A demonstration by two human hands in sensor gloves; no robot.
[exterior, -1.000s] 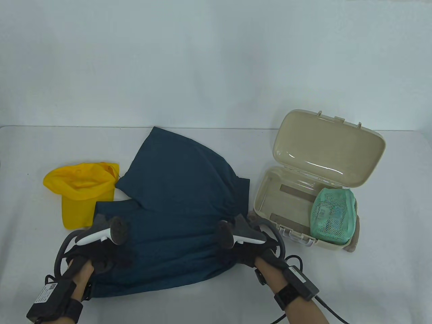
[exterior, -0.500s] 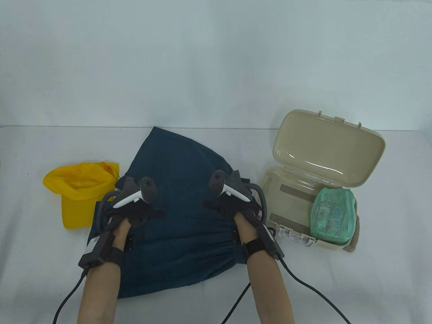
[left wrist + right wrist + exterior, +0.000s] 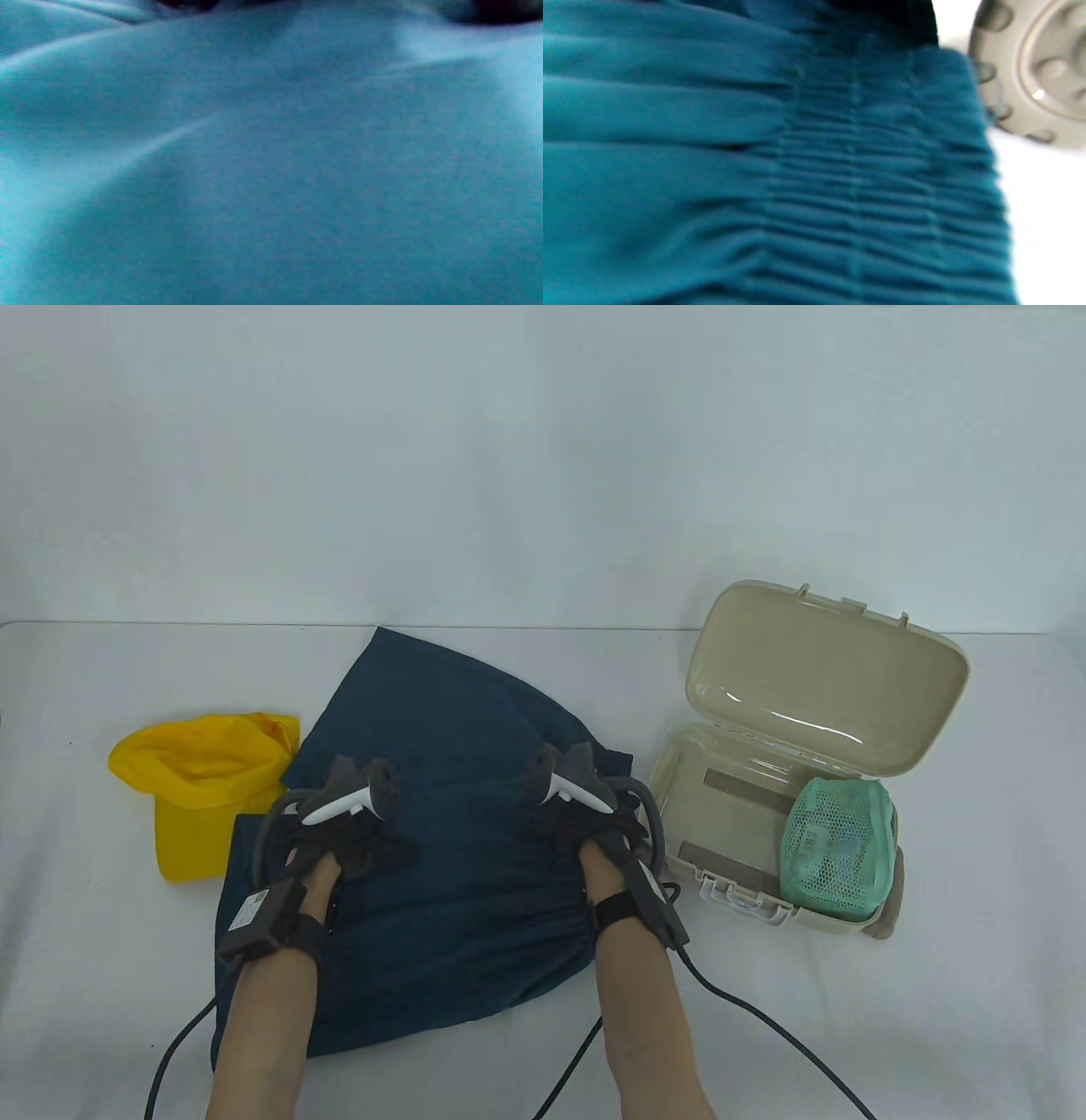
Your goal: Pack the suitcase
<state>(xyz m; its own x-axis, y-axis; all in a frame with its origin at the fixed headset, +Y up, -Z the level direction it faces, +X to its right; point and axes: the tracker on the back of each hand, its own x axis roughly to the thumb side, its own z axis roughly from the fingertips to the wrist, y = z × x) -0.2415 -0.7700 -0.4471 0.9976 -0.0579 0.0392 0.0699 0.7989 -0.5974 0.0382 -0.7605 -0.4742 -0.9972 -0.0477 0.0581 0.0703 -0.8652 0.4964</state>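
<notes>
Since a second ago both my hands have travelled up the cloth, from its near edge to its middle. My left hand rests palm-down on the dark teal garment, fingers spread on the fabric, not pinching anything that I can see. My right hand presses on the garment's right side, close to the gathered, ribbed waistband; the tracker hides its fingers, so I cannot tell whether they grip the cloth or only lie on it. The garment is soft, matte and creased, lying folded over itself on the white table. My left wrist view is filled with blurred teal fabric. Just right of the garment stands the beige hard-plastic suitcase, lid raised, smooth and glossy inside. A green mesh pouch sits in its right end; its contents are hard to make out. A crumpled yellow cap lies left, touching the garment's edge.
</notes>
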